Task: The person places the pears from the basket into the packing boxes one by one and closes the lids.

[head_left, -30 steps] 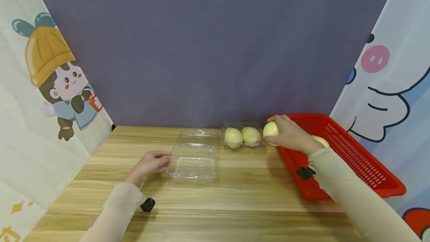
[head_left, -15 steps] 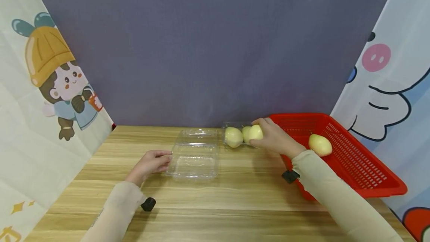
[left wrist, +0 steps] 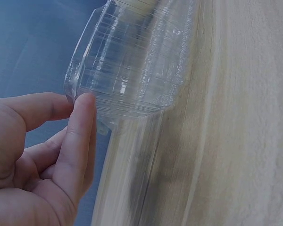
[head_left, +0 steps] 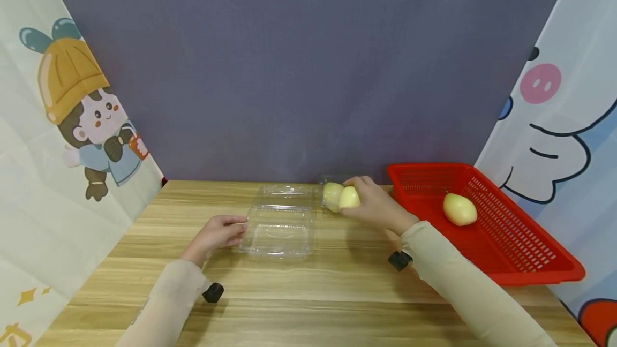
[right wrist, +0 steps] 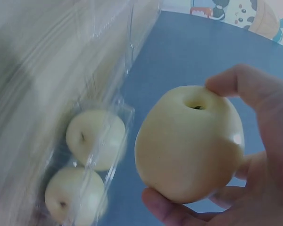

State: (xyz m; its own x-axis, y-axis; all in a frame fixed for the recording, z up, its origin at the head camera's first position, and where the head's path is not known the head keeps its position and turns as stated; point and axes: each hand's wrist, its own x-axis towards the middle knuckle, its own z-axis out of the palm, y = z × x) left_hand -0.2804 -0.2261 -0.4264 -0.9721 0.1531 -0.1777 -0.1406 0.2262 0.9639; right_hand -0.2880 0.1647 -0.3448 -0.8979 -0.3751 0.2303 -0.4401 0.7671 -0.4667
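My right hand (head_left: 376, 205) grips a pale yellow pear (right wrist: 188, 143), thumb and fingers around its sides. In the head view this pear overlaps a clear plastic box at the back, where another pear (head_left: 331, 196) shows; the right wrist view shows two pears (right wrist: 96, 139) lying side by side in that box. With thumb and fingertips my left hand (head_left: 219, 233) pinches the left rim of an open clear plastic clamshell box (head_left: 279, 234) on the table. The left wrist view shows the fingertips on the rim of the clamshell (left wrist: 132, 70), which has nothing in it.
A red perforated plastic basket (head_left: 501, 253) stands at the right of the wooden table (head_left: 299, 304), with one yellow pear (head_left: 460, 209) inside. A grey-blue cloth (head_left: 308, 68) rises behind the table's back edge, between printed curtains on both sides.
My right hand has carried the pear leftward from the basket's edge, across the front of the filled box towards the open clamshell. My left hand has stayed at the clamshell's rim.
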